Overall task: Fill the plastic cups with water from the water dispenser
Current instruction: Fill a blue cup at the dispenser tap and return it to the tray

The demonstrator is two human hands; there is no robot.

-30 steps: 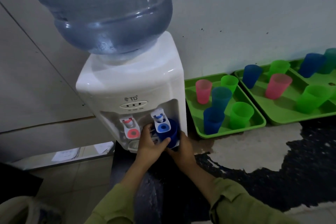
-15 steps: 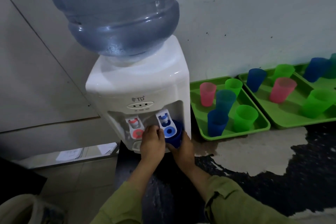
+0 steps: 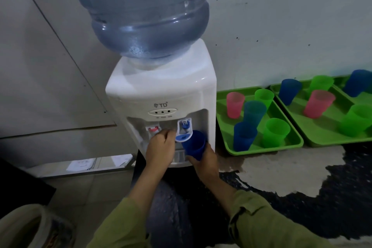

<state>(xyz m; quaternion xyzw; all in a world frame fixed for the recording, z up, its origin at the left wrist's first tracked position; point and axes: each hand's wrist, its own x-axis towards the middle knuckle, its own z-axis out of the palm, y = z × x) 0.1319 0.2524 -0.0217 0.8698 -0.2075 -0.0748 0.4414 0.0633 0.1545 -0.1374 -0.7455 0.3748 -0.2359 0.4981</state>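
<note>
The white water dispenser (image 3: 161, 94) carries a big clear blue bottle (image 3: 145, 10) and has a red tap (image 3: 154, 129) and a blue tap (image 3: 183, 129). My right hand (image 3: 203, 162) grips a blue plastic cup (image 3: 194, 145) from below and holds it tilted just under and to the right of the blue tap lever. My left hand (image 3: 161, 147) sits between the two taps. Its fingers are curled against the left edge of the blue lever. I cannot see any water stream.
A green tray (image 3: 261, 150) to the right of the dispenser holds several pink, green and blue cups. A second green tray (image 3: 314, 141) with more cups lies beyond it. Both rest on a worn black-and-white counter (image 3: 281, 167) against the wall.
My left hand has slid off the cup to the left side of the blue lever. The blue cup now shows more fully, lower and to the right of the lever.
</note>
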